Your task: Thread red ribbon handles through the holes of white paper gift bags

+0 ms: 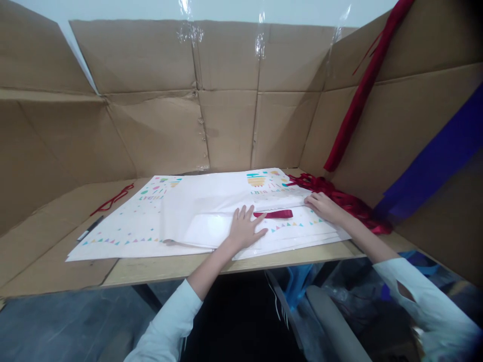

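White printed sheets (132, 221) with colourful dots, cakes, lettering and small triangle bunting lie stacked on the table. Across their middle a plain white part (199, 221) is folded over. My left hand (245, 230) lies flat on this fold with its fingers spread. Just beyond its thumb, a short folded red ribbon (278, 214) rests on the print. My right hand (323, 206) is at the sheet's right side, its fingers curled together on the white edge. The fingertips partly hide how much they pinch.
A heap of red ribbons (339, 198) lies at the right. Red cord (113, 198) and a dark pen (90, 228) are at the left. Cardboard walls (230, 125) enclose the table, with a long red strip (358, 100) and a blue strip (433, 156) on the right wall.
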Demonstrator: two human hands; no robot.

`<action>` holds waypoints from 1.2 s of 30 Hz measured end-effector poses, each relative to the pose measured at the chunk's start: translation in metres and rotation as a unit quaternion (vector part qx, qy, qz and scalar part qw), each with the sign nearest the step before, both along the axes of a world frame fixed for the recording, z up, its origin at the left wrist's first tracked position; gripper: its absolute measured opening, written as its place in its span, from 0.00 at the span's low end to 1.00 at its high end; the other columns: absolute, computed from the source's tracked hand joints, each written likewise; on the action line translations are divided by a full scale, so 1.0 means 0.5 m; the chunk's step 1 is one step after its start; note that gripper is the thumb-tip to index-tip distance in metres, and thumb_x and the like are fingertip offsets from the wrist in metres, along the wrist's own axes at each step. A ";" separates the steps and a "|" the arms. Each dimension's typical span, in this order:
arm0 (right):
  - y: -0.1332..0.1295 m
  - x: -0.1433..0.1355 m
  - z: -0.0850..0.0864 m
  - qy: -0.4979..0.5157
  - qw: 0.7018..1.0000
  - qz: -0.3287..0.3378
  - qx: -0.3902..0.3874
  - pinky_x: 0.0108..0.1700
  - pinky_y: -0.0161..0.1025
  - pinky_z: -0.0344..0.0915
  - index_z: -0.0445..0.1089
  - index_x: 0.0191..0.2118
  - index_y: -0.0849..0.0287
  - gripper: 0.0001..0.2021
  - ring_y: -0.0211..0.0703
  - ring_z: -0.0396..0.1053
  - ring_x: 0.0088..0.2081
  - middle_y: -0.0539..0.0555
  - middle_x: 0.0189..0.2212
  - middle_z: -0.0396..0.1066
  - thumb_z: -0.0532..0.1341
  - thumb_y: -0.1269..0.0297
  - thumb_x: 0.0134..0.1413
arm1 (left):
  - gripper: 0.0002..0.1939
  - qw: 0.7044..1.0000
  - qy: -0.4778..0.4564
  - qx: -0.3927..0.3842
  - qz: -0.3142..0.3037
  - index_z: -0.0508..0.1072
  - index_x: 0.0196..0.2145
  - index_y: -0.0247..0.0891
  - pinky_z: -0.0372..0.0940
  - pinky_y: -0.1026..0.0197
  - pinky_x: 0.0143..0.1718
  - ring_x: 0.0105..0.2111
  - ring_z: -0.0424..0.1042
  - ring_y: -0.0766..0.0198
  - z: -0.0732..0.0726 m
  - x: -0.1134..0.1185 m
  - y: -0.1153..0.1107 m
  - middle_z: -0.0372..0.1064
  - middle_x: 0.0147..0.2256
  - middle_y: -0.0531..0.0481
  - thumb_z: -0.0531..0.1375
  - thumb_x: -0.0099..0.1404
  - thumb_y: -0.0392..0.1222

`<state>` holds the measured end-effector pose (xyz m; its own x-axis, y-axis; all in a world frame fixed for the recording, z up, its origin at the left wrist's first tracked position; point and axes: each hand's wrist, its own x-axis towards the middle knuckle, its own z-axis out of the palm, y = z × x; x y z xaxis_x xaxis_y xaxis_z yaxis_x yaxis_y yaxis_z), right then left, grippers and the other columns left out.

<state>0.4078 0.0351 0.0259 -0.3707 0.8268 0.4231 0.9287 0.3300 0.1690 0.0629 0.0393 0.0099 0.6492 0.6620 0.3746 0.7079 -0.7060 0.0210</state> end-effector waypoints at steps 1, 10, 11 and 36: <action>0.002 -0.015 0.002 0.001 1.000 0.006 -0.004 0.41 0.43 0.57 0.67 0.36 0.63 0.17 0.48 0.57 0.36 0.61 0.35 0.62 0.44 0.62 0.62 | 0.28 1.000 0.000 0.001 0.000 0.55 0.59 0.55 0.40 0.44 0.57 0.60 0.44 0.44 -0.001 0.000 0.000 0.46 0.61 0.44 0.43 0.63 0.62; 0.039 -0.219 0.031 0.011 0.992 0.113 -0.050 0.47 0.46 0.55 0.67 0.36 0.61 0.11 0.49 0.52 0.42 0.60 0.40 0.58 0.49 0.64 0.60 | 0.30 1.000 -0.011 0.011 0.008 0.54 0.59 0.57 0.42 0.42 0.55 0.58 0.48 0.42 -0.001 -0.001 0.002 0.49 0.59 0.43 0.44 0.62 0.64; 0.041 -0.238 0.034 0.014 0.992 0.114 -0.060 0.47 0.46 0.56 0.67 0.37 0.61 0.11 0.49 0.52 0.43 0.60 0.41 0.58 0.49 0.65 0.60 | 0.29 1.000 -0.010 0.013 0.009 0.55 0.59 0.57 0.42 0.42 0.55 0.58 0.48 0.42 -0.001 0.000 0.002 0.50 0.59 0.43 0.44 0.62 0.64; 0.016 -0.009 0.016 0.179 0.981 0.003 -0.079 0.43 0.43 0.59 0.70 0.34 0.61 0.16 0.48 0.63 0.38 0.59 0.35 0.67 0.48 0.60 0.57 | 0.23 0.970 -0.133 -0.180 -0.097 0.63 0.55 0.35 0.47 0.57 0.58 0.57 0.53 0.60 0.093 0.043 0.043 0.55 0.57 0.42 0.49 0.65 0.46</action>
